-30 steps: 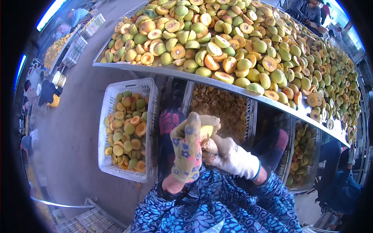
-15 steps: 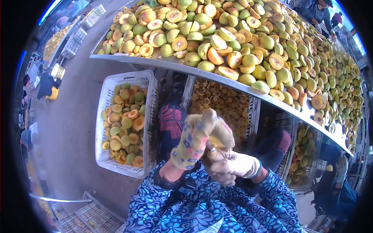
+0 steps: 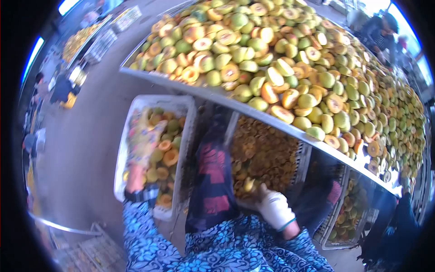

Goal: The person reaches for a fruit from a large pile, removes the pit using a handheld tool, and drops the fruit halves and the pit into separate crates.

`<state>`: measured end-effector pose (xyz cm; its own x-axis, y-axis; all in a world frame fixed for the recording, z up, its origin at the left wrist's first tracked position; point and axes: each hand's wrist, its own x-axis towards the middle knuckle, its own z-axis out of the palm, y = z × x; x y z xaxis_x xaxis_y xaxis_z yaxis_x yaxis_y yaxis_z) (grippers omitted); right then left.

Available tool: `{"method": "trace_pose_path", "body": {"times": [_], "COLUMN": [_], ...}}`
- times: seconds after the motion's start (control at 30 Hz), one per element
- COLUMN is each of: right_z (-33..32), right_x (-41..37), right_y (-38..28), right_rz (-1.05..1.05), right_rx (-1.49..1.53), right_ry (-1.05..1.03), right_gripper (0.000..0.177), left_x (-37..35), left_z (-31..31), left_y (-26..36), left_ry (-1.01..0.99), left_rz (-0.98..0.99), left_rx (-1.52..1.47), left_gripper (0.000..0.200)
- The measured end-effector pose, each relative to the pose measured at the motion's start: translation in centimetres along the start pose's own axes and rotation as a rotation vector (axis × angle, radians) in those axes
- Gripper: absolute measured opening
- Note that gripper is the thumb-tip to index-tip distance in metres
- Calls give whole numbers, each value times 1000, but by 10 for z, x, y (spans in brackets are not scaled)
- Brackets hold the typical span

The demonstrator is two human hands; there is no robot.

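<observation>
My left hand [image 3: 144, 141], in a patterned glove, is over the left side of a white crate [image 3: 190, 119] of halved fruit [image 3: 170, 157]. Motion blurs its fingers, and nothing can be made out in them. My right hand [image 3: 274, 209], in a white glove, is curled above the near edge of a crate of small brownish-orange pieces [image 3: 260, 152]. What its fingers close on is too blurred to name. A small yellow piece [image 3: 249, 184] shows just left of those fingers.
A metal-edged table [image 3: 213, 93] heaped with halved fruit [image 3: 290, 75] spans the top and right. Another fruit crate [image 3: 346, 208] stands at lower right. Other people are at the upper right [image 3: 383, 36] and far left [image 3: 61, 88]. My knees flank the middle crate.
My hands have separated from around a fruit. The left has moved left over the white crate; the right has moved slightly down. The view has shifted, with table and crates lower and further right.
</observation>
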<state>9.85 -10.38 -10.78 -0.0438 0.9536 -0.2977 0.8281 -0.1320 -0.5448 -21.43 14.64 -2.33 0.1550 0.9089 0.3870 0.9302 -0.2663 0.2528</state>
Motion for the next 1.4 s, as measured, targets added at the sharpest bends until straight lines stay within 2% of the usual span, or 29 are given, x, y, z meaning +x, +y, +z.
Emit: {"method": "trace_pose_path", "body": {"times": [0.03, 0.07, 0.1, 0.13, 0.17, 0.23, 0.3, 0.37, 0.4, 0.43, 0.47, 0.5, 0.57, 0.7, 0.77, 0.83, 0.87, 0.9, 0.93, 0.97, 1.0, 1.03, 1.07, 1.1, 1.17, 1.27, 1.4], "right_z": [9, 12, 12, 18, 24, 55, 45, 26, 44, 22, 19, 19, 15, -2, 0, 0, -1, -3, -9, -38, -38, -35, -55, -70, -91, -114, -102], "right_x": [-8, -14, -14, -12, -8, -8, 3, 4, 4, 6, 5, 3, 5, 8, 8, 6, 4, 0, -2, -7, -9, -11, -13, -14, -18, -21, -13], "right_y": [2, 4, 6, 0, -1, 19, 25, 20, 33, 21, 24, 27, 32, 23, 23, 21, 21, 20, 18, 2, 4, 4, -16, -31, -51, -83, -97], "right_rz": [110, 122, 115, 165, 171, 114, 57, 157, 85, 192, 181, 170, 178, 206, 155, 130, 127, 108, 85, 223, 129, 39, 85, -6, -161, -186, -240], "right_rx": [-566, -356, -155, -182, -157, -12, -128, 15, -71, 11, 57, 107, 135, 323, 422, 433, 432, 567, 699, 889, 669, 450, 388, 675, 765, 670, 735], "right_ry": [-192, -195, -190, -151, -219, -326, -336, -206, -142, -167, -146, -127, -94, 9, 55, 55, 54, 67, 77, -51, 61, 169, 181, 217, 204, 177, 220], "right_gripper": [28, 31, 33, 37, 34, 33, 34, 37, 36, 35, 33, 32, 31, 31, 31, 27, 27, 25, 23, 21, 21, 22, 23, 21, 23, 25, 27], "left_x": [2, 9, 18, 24, 28, 39, 50, 66, 71, 76, 82, 87, 93, 83, 81, 83, 75, 68, 61, 54, 45, 28, 2, -12, -37, -70, -100], "left_z": [-1, -7, -20, -29, -27, -8, 24, 69, 89, 104, 111, 118, 126, 130, 132, 122, 113, 96, 83, 74, 66, 57, 36, 21, 5, -4, 9], "left_y": [-7, 8, 26, 44, 65, 109, 158, 194, 213, 229, 240, 243, 242, 236, 233, 236, 229, 224, 216, 207, 201, 196, 194, 198, 202, 203, 196], "left_ry": [72, 70, -52, -180, -143, -226, -311, -157, -85, -15, -170, -166, -301, -360, -351, -75, -132, -131, -210, -284, -358, -351, -304, -259, -226, -153, -17], "left_rz": [11, 46, -39, -130, 82, 269, 284, 397, 368, 331, 225, 229, 142, 187, 250, 231, 36, 32, -155, -360, -380, -397, -398, -375, -367, -304, -188], "left_rx": [24, 2, -200, -394, -323, -381, -559, -382, -211, -39, -97, -99, -297, -654, -620, -869, -1172, -1168, -1603, -2031, -2224, -2218, -2147, -2082, -1970, -1746, -1454], "left_gripper": [43, 43, 42, 42, 42, 42, 45, 54, 57, 61, 62, 62, 62, 53, 48, 41, 34, 34, 37, 43, 53, 53, 55, 57, 52, 51, 49]}}
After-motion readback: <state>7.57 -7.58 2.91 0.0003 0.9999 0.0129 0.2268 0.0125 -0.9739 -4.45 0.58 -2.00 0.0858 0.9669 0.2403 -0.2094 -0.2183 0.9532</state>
